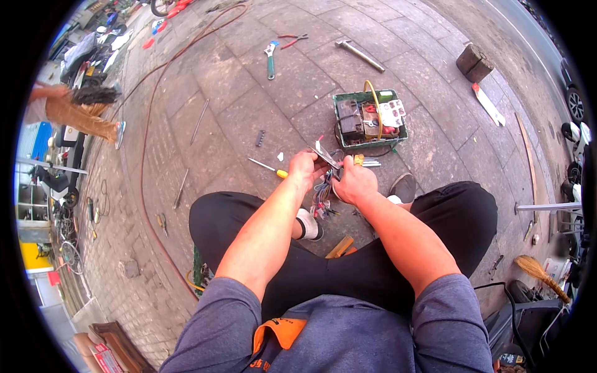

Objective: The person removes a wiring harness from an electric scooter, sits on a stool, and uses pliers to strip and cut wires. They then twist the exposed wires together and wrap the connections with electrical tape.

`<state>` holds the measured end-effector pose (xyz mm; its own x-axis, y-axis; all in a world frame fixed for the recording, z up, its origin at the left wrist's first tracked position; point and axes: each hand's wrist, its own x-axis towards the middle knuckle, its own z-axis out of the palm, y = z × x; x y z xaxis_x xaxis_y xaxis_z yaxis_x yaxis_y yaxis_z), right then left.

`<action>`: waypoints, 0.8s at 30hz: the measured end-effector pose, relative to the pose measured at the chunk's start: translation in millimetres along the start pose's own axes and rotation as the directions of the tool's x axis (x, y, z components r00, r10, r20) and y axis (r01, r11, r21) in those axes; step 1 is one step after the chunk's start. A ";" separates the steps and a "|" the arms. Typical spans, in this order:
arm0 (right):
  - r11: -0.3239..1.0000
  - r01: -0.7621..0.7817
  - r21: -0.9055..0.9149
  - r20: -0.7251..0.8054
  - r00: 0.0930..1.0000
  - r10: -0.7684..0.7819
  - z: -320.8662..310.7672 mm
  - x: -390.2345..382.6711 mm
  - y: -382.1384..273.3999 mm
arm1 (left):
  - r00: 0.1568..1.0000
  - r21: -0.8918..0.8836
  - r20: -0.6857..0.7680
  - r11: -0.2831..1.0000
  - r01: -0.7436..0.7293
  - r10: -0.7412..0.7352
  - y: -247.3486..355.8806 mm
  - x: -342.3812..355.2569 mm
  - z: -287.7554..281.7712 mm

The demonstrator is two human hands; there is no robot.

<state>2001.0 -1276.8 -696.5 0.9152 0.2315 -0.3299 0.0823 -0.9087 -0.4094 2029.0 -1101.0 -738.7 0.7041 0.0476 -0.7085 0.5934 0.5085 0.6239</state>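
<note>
I sit low with both hands in front of me. Closed round the handles of a pair of scissors [324, 154] is my right hand [356, 182]; the silver blades point away, toward the upper left. My left hand [303, 170] pinches thin wires beside the blades. Beneath both hands hangs a bundle of coloured wires [321, 198] with small connectors. A screwdriver [270, 168] with a yellow handle lies by my left hand. Just beyond my right hand stands a green basket [371, 144] with a yellow handle, holding a dark battery-like block [350, 119] and small parts.
Farther out on the paving lie an adjustable wrench [270, 60], red-handled pliers [293, 41] and a hammer [360, 54]. A wooden block [474, 63] stands at the far right. A long hose [149, 118] runs down the left, where a person [81, 115] walks. A broom [541, 278] is at right.
</note>
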 end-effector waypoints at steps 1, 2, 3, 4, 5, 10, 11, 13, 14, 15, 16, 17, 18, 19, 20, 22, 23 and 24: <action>1.000 -0.005 0.010 0.018 1.000 0.005 -0.7 -0.1 -0.8 | 1.000 -0.009 -0.023 1.000 0.013 -0.013 0.5 0.4 0.6; 1.000 -0.011 0.020 0.035 0.999 0.010 -1.2 -0.4 -1.6 | 0.999 -0.018 -0.047 1.000 0.026 -0.027 1.4 1.1 1.2; 0.999 -0.016 0.030 0.053 0.998 0.015 -1.8 -1.1 -2.6 | 0.997 -0.027 -0.070 0.999 0.038 -0.040 1.5 2.4 0.5; 0.999 -0.019 0.029 0.068 0.998 0.017 -2.8 -1.1 -3.5 | 0.997 -0.030 -0.057 0.998 0.047 -0.048 2.6 3.4 -1.7; 0.999 -0.021 0.028 0.083 0.996 0.018 -4.0 -0.6 -4.4 | 0.997 -0.032 -0.044 0.998 0.055 -0.056 4.5 4.1 -5.2; 0.998 -0.053 0.021 0.127 0.991 0.050 -5.9 1.5 -9.3 | 0.998 -0.028 -0.048 0.998 0.049 -0.050 7.0 2.1 -8.0; 0.998 -0.051 0.033 0.126 0.991 0.047 -5.9 1.4 -9.3 | 0.998 -0.040 -0.055 0.998 0.042 -0.044 8.4 2.6 -8.7; 0.997 -0.069 0.034 0.135 0.989 0.064 -3.1 2.5 -5.1 | 0.998 -0.046 -0.062 0.999 0.028 -0.031 12.3 4.0 -8.3; 0.996 -0.088 0.025 0.146 0.986 0.083 0.8 3.4 -2.2 | 0.998 -0.038 -0.064 0.999 0.020 -0.022 14.8 4.9 -8.3; 0.994 -0.106 0.016 0.160 0.982 0.103 1.8 2.7 -2.4 | 0.997 -0.032 -0.069 0.999 0.014 -0.016 15.1 6.6 -11.1; 0.989 -0.146 0.036 0.149 0.979 0.139 2.2 3.0 -2.4 | 0.996 -0.039 -0.090 0.999 0.018 -0.021 15.7 8.0 -14.2; 0.981 -0.185 0.057 0.138 0.975 0.175 2.5 3.4 -2.4 | 0.994 -0.047 -0.110 0.999 0.022 -0.027 16.4 9.3 -17.5; 0.971 -0.227 0.077 0.127 0.968 0.216 0.3 3.1 -2.5 | 0.991 -0.055 -0.127 0.998 0.028 -0.035 17.3 8.6 -16.3; 0.964 -0.229 0.135 0.063 0.973 0.222 -2.1 4.1 -3.1 | 0.992 -0.028 -0.124 0.999 0.026 -0.029 17.3 7.8 -14.0; 0.955 -0.226 0.194 0.000 0.973 0.231 -4.6 6.7 -4.3 | 0.992 -0.002 -0.121 1.000 0.023 -0.023 16.8 6.9 -11.3; 0.935 -0.165 0.314 -0.107 0.972 0.207 -8.5 10.3 -7.9 | 0.996 0.059 -0.093 0.998 0.016 -0.010 15.0 4.4 -8.1; 0.922 -0.106 0.373 -0.154 0.973 0.174 -9.7 12.2 -10.1 | 0.998 0.093 -0.067 0.996 0.010 -0.003 14.3 3.0 -7.2; 0.903 -0.046 0.428 -0.204 0.968 0.146 -10.5 14.8 -10.5 | 0.999 0.128 -0.039 0.992 0.003 0.002 14.3 1.1 -4.0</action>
<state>2017.9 -1267.5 -688.2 0.9784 0.0202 -0.2059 -0.1371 -0.6821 -0.7183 2036.6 -1090.3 -731.9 0.6898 0.0822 -0.7193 0.6404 0.3941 0.6592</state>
